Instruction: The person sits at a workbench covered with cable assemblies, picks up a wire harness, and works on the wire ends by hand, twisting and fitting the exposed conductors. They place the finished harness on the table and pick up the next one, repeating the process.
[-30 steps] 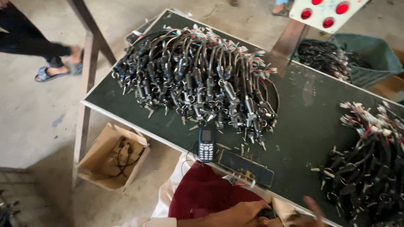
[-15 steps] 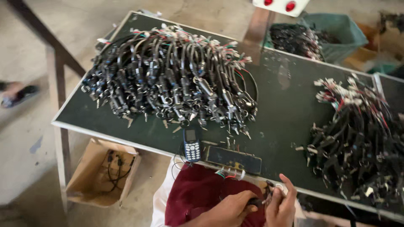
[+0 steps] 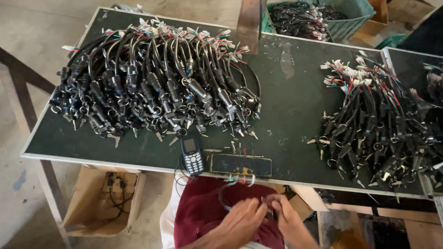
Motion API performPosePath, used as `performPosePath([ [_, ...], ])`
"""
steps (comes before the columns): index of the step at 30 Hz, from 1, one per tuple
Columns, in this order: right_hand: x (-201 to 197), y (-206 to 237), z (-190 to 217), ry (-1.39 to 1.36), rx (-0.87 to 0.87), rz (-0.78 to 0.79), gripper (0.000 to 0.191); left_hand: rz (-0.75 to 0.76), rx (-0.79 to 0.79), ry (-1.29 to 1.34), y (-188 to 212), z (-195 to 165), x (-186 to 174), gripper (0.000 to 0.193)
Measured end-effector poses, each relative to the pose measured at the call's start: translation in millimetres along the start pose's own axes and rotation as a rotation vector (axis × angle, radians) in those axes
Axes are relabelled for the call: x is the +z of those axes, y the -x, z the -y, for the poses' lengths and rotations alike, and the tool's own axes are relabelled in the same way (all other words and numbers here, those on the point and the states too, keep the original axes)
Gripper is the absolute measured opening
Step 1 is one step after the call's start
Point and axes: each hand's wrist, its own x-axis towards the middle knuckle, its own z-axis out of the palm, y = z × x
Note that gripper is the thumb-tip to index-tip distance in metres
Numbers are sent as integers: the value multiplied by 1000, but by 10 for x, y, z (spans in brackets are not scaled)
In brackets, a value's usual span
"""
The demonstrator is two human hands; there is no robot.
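- A cardboard box (image 3: 99,203) is seen on the floor, below the worktop (image 3: 286,115).
- A large heap of cable assemblies (image 3: 152,83) is spread above a small phone (image 3: 192,156).
- A looped cable (image 3: 230,193) is pinched over the lap by the left hand (image 3: 237,221) and right hand (image 3: 286,216), closed together; it is best gripped close to the connector.
- A second heap (image 3: 378,120) is piled at the right.

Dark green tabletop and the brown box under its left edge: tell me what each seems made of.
The dark green tabletop looks like a matt painted or laminated board, with scuffs and pale smears on it, edged by a pale strip that seems metal. The brown box looks like plain corrugated cardboard: dull, creased, with folded flaps.
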Motion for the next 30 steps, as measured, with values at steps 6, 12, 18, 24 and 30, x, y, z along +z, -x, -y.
performPosePath([
  [6,-1475,40,628,124,37,330,42,307,-65,1572,257,-326,-1086,55],
  [12,-1689,30,1217,35,154,-481,43,-94,-139,913,-196,-214,-2051,38],
  [18,-999,-145,1342,96,189,-419,41,-404,-24,-274,-690,1190,-2712,61],
  [24,-1682,-828,884,83,-82,-638,21,-748,-110,-549,-378,1174,-2503,71],
  [30,-2218,-2290,346,1047,351,-696,42,-538,-182,-121,-233,348,-1357,59],
])
